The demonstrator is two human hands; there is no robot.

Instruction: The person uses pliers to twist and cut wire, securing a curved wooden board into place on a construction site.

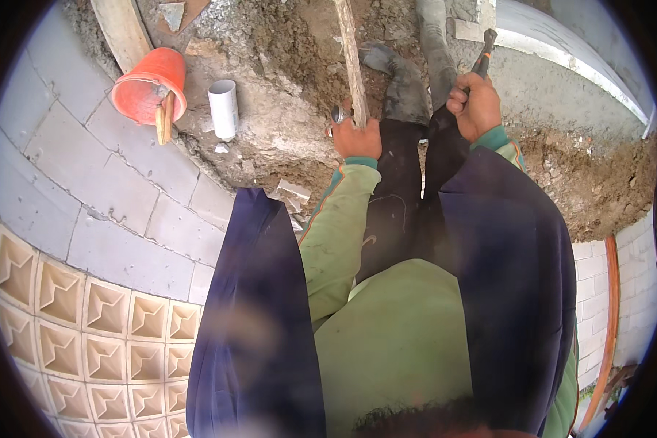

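Wooden pole (352, 64) is gripped in the closed left hand (358, 140); a dark, orange-banded tool (483, 58) is clasped by the fingers (457, 101) of the right hand (480, 109). Grey boots (407, 95) are seen between the two hands.

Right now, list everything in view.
Bucket: 1, orange-red, upper left.
Wooden handles: 2, tan, in the bucket.
Pipe piece: 1, white, right of it.
Plank: 1, pale brown, top left.
Wooden pole: 1, light brown, top centre.
Metallic object, kind unclear: 1, silvery, beside pole.
Tool: 1, dark, orange band, upper right.
Flat blocks: several, grey, left.
Patterned blocks: many, cream, lower left.
Soil: uncounted, brown, centre and right.
Curved strip: 1, orange, lower right.
Boots: 2, grey, top centre.
Jacket: 1, navy, bottom.
Left hand: 1, green-sleeved, gripping pole.
Right hand: 1, green-sleeved, gripping tool.
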